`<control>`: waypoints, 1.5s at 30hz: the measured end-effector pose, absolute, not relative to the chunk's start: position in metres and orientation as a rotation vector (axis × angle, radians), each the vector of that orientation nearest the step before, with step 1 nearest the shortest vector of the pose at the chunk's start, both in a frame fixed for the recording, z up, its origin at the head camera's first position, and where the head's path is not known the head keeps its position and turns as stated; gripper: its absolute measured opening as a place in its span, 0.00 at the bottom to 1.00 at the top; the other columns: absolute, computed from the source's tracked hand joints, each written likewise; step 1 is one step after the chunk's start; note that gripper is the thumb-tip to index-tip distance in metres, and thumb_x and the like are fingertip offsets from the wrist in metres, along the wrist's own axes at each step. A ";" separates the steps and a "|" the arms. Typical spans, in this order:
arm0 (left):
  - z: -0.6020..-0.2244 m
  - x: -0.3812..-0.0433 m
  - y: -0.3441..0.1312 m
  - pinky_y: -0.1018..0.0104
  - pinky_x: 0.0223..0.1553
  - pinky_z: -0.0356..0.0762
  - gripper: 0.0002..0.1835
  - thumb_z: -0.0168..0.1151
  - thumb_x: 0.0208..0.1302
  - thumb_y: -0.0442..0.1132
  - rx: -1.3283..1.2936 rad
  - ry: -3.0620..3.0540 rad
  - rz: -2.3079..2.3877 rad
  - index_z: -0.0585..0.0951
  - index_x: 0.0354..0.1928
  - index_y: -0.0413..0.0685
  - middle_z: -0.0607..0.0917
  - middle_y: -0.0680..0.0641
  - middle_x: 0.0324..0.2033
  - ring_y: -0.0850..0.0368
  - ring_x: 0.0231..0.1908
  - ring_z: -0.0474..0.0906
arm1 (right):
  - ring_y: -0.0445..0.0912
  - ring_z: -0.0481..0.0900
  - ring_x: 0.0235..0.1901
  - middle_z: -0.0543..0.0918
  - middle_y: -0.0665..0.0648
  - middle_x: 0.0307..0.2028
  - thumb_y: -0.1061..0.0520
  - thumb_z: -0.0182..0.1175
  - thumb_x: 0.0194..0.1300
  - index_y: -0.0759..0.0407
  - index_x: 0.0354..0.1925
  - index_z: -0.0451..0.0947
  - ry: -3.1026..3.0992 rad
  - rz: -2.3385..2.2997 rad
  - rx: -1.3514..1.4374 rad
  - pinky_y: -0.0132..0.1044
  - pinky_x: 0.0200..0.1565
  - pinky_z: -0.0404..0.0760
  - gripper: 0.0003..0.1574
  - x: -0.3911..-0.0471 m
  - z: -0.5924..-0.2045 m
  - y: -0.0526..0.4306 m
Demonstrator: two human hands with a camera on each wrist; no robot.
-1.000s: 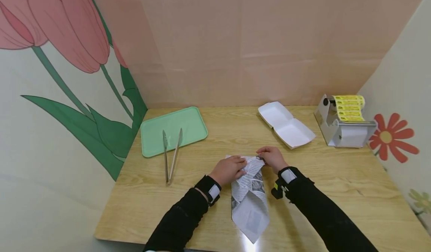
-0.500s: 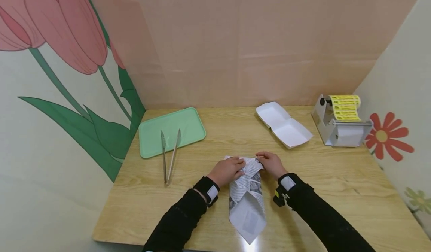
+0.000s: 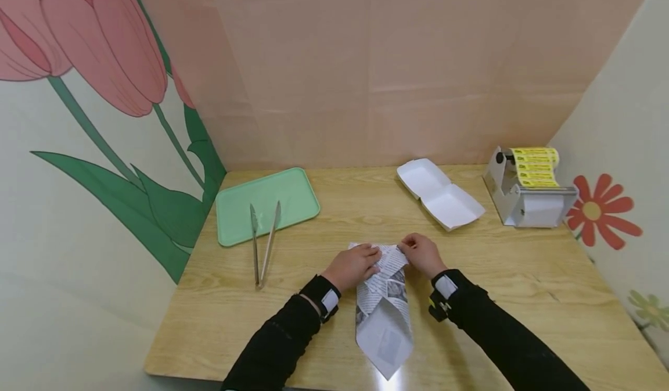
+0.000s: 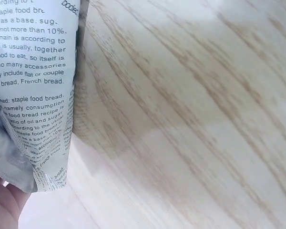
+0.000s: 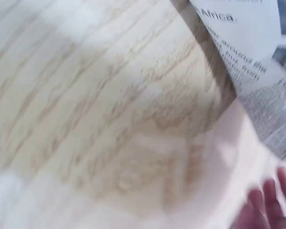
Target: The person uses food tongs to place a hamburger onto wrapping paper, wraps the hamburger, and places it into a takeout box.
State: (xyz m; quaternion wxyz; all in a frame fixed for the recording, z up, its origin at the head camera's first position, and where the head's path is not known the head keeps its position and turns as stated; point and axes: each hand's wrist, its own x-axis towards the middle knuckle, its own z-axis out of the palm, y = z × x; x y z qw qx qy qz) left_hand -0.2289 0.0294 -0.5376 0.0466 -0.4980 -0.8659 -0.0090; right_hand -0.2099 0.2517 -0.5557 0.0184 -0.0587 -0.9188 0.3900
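My left hand [image 3: 353,265] lies uncurled on one paper [image 3: 384,333] at its eleven o'clock; my right hand [image 3: 422,255] pinches its one o'clock corner (one tray [image 3: 298,190] at my eleven).

A pale wood-grain bench [image 3: 198,321]. At back left lies a green tray [image 3: 299,187], metal tongs [image 3: 268,251] overlapping its near edge. Toward back right sit an open white box [image 3: 453,204] and a metal dispenser [image 3: 542,211] with a yellow roll [image 3: 536,166]. Folded printed paper [image 3: 385,333] lies front centre.

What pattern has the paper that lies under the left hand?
Paper: dark printed text on white, best seen in the left wrist view.
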 end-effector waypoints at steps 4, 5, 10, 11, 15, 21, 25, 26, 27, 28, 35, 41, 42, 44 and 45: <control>-0.539 -0.230 0.029 0.66 0.62 0.67 0.25 0.50 0.74 0.53 -1.501 -2.618 -0.002 0.74 0.66 0.51 0.75 0.52 0.64 0.54 0.65 0.69 | 0.63 0.76 0.52 0.79 0.69 0.51 0.58 0.64 0.63 0.71 0.52 0.78 -2.801 0.637 0.434 0.56 0.53 0.73 0.22 -0.197 -0.544 0.238; -0.540 -0.230 0.029 0.66 0.62 0.67 0.25 0.50 0.74 0.53 -1.501 -2.613 0.001 0.74 0.66 0.51 0.74 0.51 0.64 0.54 0.65 0.68 | 0.64 0.75 0.55 0.78 0.70 0.54 0.57 0.63 0.64 0.72 0.54 0.77 -2.784 0.503 0.577 0.57 0.55 0.72 0.25 -0.192 -0.543 0.235; -0.544 -0.231 0.026 0.65 0.65 0.63 0.25 0.49 0.74 0.53 -1.511 -2.629 -0.016 0.72 0.67 0.51 0.72 0.48 0.66 0.54 0.66 0.66 | 0.63 0.70 0.62 0.72 0.71 0.62 0.51 0.60 0.67 0.75 0.63 0.68 -2.776 0.158 0.907 0.56 0.61 0.68 0.36 -0.173 -0.548 0.230; -0.544 -0.230 0.025 0.66 0.65 0.62 0.26 0.48 0.74 0.53 -1.511 -2.641 -0.018 0.71 0.68 0.51 0.71 0.47 0.66 0.54 0.67 0.66 | 0.62 0.69 0.63 0.71 0.72 0.62 0.49 0.61 0.67 0.75 0.64 0.67 -2.784 0.146 0.910 0.55 0.61 0.68 0.38 -0.171 -0.550 0.230; -0.549 -0.227 0.024 0.65 0.66 0.62 0.27 0.48 0.74 0.53 -1.498 -2.682 -0.074 0.68 0.70 0.49 0.70 0.46 0.67 0.54 0.67 0.65 | 0.63 0.64 0.66 0.66 0.73 0.66 0.44 0.60 0.67 0.77 0.66 0.62 -2.813 0.111 0.906 0.54 0.64 0.65 0.45 -0.167 -0.559 0.230; -0.555 -0.224 0.021 0.64 0.61 0.69 0.29 0.53 0.72 0.54 -1.421 -2.736 -0.269 0.70 0.65 0.40 0.76 0.42 0.62 0.53 0.62 0.71 | 0.65 0.63 0.66 0.63 0.76 0.66 0.41 0.55 0.70 0.78 0.66 0.59 -2.785 0.028 0.925 0.55 0.63 0.65 0.46 -0.165 -0.568 0.230; -0.558 -0.226 0.019 0.64 0.63 0.66 0.22 0.55 0.71 0.54 -1.410 -2.627 -0.239 0.79 0.55 0.46 0.77 0.46 0.61 0.54 0.63 0.71 | 0.64 0.62 0.67 0.63 0.75 0.67 0.41 0.54 0.71 0.77 0.67 0.59 -2.773 0.013 0.901 0.54 0.64 0.65 0.45 -0.166 -0.571 0.230; -0.558 -0.226 0.018 0.63 0.63 0.66 0.20 0.56 0.70 0.54 -1.406 -2.595 -0.225 0.81 0.53 0.48 0.77 0.47 0.59 0.54 0.61 0.71 | 0.63 0.62 0.67 0.63 0.74 0.67 0.41 0.52 0.72 0.76 0.67 0.59 -2.774 0.006 0.895 0.54 0.64 0.64 0.45 -0.166 -0.571 0.230; -0.558 -0.227 0.018 0.62 0.62 0.67 0.19 0.57 0.69 0.54 -1.399 -2.562 -0.216 0.82 0.52 0.49 0.78 0.48 0.57 0.55 0.59 0.72 | 0.63 0.62 0.67 0.63 0.74 0.67 0.41 0.51 0.72 0.76 0.68 0.59 -2.776 -0.014 0.888 0.54 0.64 0.64 0.44 -0.167 -0.572 0.230; -0.558 -0.227 0.017 0.62 0.61 0.68 0.19 0.57 0.69 0.54 -1.388 -2.542 -0.206 0.83 0.51 0.50 0.79 0.49 0.55 0.55 0.57 0.73 | 0.63 0.62 0.67 0.63 0.74 0.67 0.41 0.50 0.73 0.76 0.68 0.59 -2.776 -0.017 0.883 0.55 0.64 0.64 0.44 -0.168 -0.572 0.230; -0.557 -0.235 0.020 0.61 0.52 0.72 0.21 0.57 0.69 0.55 -1.272 -2.557 -0.166 0.82 0.56 0.53 0.82 0.53 0.47 0.58 0.49 0.76 | 0.62 0.62 0.68 0.64 0.72 0.67 0.44 0.56 0.70 0.74 0.68 0.59 -2.806 -0.011 0.798 0.58 0.64 0.63 0.44 -0.180 -0.570 0.227; -0.557 -0.248 0.024 0.62 0.45 0.75 0.12 0.60 0.67 0.52 -1.257 -2.538 -0.229 0.80 0.43 0.53 0.83 0.54 0.38 0.58 0.41 0.79 | 0.63 0.61 0.68 0.64 0.69 0.68 0.44 0.58 0.68 0.71 0.67 0.61 -2.827 0.051 0.726 0.63 0.64 0.59 0.42 -0.193 -0.569 0.225; -0.558 -0.249 0.024 0.62 0.46 0.75 0.11 0.61 0.67 0.52 -1.271 -2.525 -0.239 0.81 0.41 0.54 0.83 0.54 0.38 0.58 0.41 0.78 | 0.63 0.61 0.67 0.63 0.69 0.69 0.44 0.59 0.67 0.70 0.66 0.63 -2.820 0.060 0.726 0.63 0.64 0.59 0.41 -0.194 -0.570 0.226; -0.558 -0.250 0.023 0.63 0.49 0.74 0.09 0.61 0.67 0.50 -1.307 -2.504 -0.258 0.83 0.37 0.54 0.82 0.53 0.41 0.57 0.44 0.77 | 0.64 0.61 0.67 0.63 0.69 0.69 0.44 0.59 0.67 0.68 0.61 0.66 -2.806 0.068 0.738 0.63 0.64 0.59 0.36 -0.195 -0.570 0.227; -0.557 -0.250 0.023 0.64 0.51 0.73 0.09 0.61 0.67 0.49 -1.326 -2.500 -0.257 0.84 0.37 0.54 0.82 0.53 0.42 0.57 0.45 0.77 | 0.64 0.61 0.68 0.63 0.69 0.69 0.43 0.59 0.67 0.67 0.58 0.68 -2.799 0.078 0.748 0.63 0.64 0.59 0.33 -0.196 -0.570 0.228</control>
